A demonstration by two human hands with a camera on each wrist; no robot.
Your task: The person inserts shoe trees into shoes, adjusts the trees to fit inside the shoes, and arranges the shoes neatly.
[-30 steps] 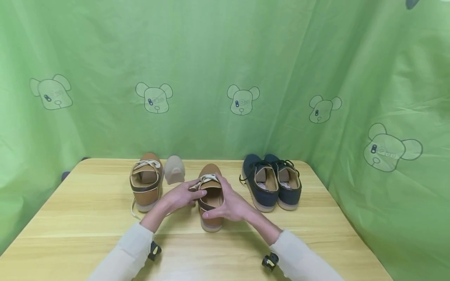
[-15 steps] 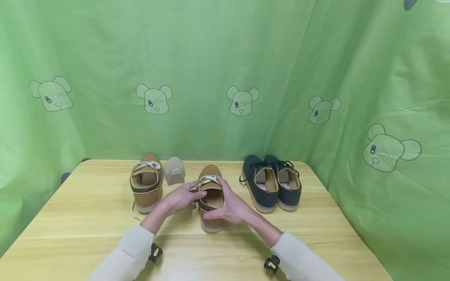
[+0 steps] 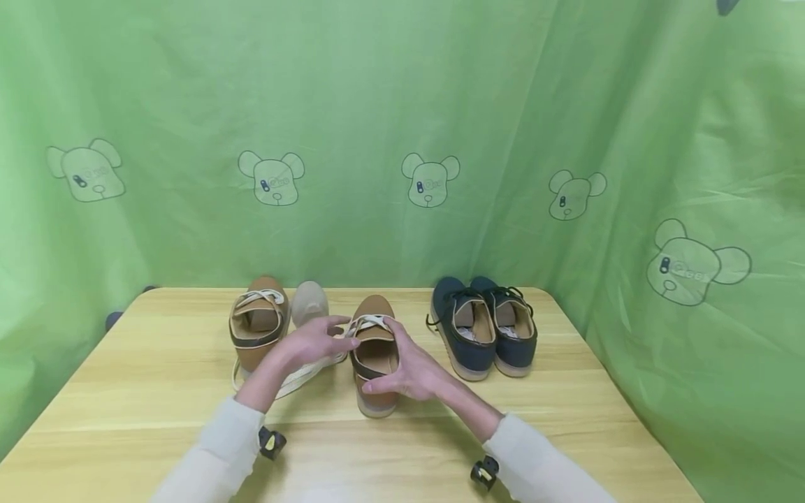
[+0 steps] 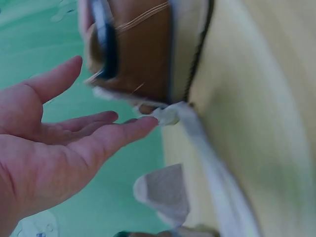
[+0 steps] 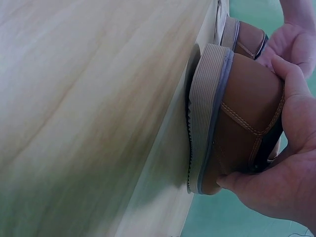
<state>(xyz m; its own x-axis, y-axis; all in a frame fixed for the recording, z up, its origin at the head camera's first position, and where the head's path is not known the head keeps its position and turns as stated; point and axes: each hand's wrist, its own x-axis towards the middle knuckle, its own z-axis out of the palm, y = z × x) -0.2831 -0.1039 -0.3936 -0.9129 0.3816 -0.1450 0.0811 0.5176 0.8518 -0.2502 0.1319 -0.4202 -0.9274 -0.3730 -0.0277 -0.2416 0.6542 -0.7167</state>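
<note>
In the head view a brown shoe [image 3: 374, 356] with white laces stands mid-table, toe away from me. My right hand [image 3: 411, 367] grips it, thumb at the heel and fingers along its right side. My left hand [image 3: 314, 342] is just left of the shoe, its fingers loosely extended. A loose white shoelace [image 3: 305, 377] trails below that hand towards the left; the left wrist view has the lace [image 4: 210, 163] close to a fingertip, and contact is unclear. The matching brown shoe [image 3: 254, 328] stands to the left, partly behind my left forearm.
Beside the left brown shoe lies a pale grey shoe insert [image 3: 309, 300]. A pair of dark blue shoes [image 3: 484, 328] stands at the right. The wooden table [image 3: 566, 433] is edged at the back and sides by a green curtain [image 3: 352, 84].
My left hand has moved slightly left, away from the shoe, and its fingers have loosened. More of the white shoelace now shows on the table. The right hand keeps its hold.
</note>
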